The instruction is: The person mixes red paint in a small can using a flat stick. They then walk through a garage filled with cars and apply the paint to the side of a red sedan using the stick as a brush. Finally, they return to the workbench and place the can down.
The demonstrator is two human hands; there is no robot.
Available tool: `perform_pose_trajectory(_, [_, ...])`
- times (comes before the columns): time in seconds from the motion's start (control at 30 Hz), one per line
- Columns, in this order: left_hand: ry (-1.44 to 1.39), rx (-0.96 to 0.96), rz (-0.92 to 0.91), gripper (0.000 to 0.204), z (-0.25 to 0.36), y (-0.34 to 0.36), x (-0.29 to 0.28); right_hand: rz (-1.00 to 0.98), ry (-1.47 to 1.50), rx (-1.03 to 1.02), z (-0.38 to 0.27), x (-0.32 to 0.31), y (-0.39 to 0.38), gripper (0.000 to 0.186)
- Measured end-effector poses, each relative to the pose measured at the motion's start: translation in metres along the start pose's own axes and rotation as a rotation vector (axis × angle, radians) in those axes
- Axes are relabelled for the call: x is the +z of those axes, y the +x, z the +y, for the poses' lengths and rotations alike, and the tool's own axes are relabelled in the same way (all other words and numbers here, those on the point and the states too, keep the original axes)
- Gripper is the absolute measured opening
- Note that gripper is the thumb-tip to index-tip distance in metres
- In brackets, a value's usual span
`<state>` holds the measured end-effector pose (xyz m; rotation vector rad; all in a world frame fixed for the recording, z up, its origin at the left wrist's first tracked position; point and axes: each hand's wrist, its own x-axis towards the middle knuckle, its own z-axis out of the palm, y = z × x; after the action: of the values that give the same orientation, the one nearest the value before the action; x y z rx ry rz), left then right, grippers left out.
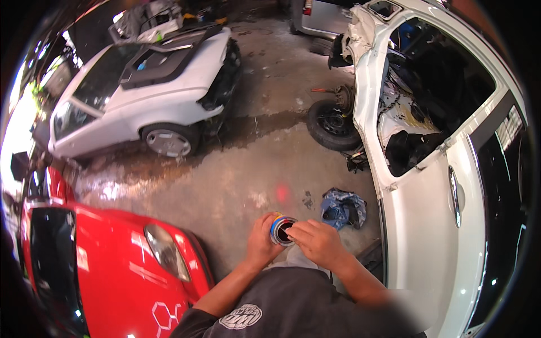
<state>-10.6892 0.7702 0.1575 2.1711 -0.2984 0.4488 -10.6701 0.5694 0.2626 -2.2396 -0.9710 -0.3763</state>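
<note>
Below, hands [290, 239] gripping can [281, 229], concrete floor [248, 174]

Small can [281, 230]: metal, glossy coloured band, dark inside. Floor [242, 169]: concrete, rough, matt, stained, wet sheen in patches. Red car [112, 265]: painted metal, high gloss. White car body [428, 214]: glossy paint, chrome door handle [454, 194]. Loose tyre [331, 125]: matt black rubber. Blue bag [344, 208]: crumpled, shiny plastic.

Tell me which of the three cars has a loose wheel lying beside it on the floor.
The white car on the right, its door frame stripped bare. The black wheel lies by its side; the other white car and the red car have none.
</note>
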Motion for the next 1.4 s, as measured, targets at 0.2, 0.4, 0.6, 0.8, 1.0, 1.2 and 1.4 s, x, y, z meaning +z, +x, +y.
perform_pose_trajectory(0.2, [0.061, 0.01, -0.035, 0.082, -0.108, 0.213, 0.08, 0.138, -0.078, 0.289, 0.191, 0.03, 0.127, 0.016])
perform_pose_trajectory(0.4, [0.138, -0.017, -0.075, 0.08, -0.183, 0.442, 0.151, 0.222, 0.465, 0.892, 0.398, 0.05, 0.261, 0.019])
perform_pose_trajectory(0.6, [0.141, -0.132, 0.007, 0.079, -0.286, 0.648, 0.193, 0.146, 0.462, 0.733, 0.564, 0.031, 0.455, 0.02])
perform_pose_trajectory(0.8, [0.04, -0.17, -0.009, 0.078, -0.423, 0.843, 0.216, -0.004, 0.384, 0.468, 0.744, 0.081, 0.652, 0.02])
perform_pose_trajectory(1.0, [-0.135, -0.237, -0.158, 0.074, -0.531, 1.081, 0.212, 0.027, 0.179, 0.327, 0.896, 0.108, 0.86, 0.023])
perform_pose_trajectory(1.2, [-0.249, -0.296, -0.297, 0.078, -0.642, 1.312, 0.256, 0.23, 0.21, 0.553, 1.064, 0.104, 1.021, 0.04])
perform_pose_trajectory(1.4, [-0.489, -0.351, -0.142, 0.077, -0.758, 1.542, 0.333, 0.186, 0.117, 0.726, 1.3, 0.101, 1.126, 0.035])
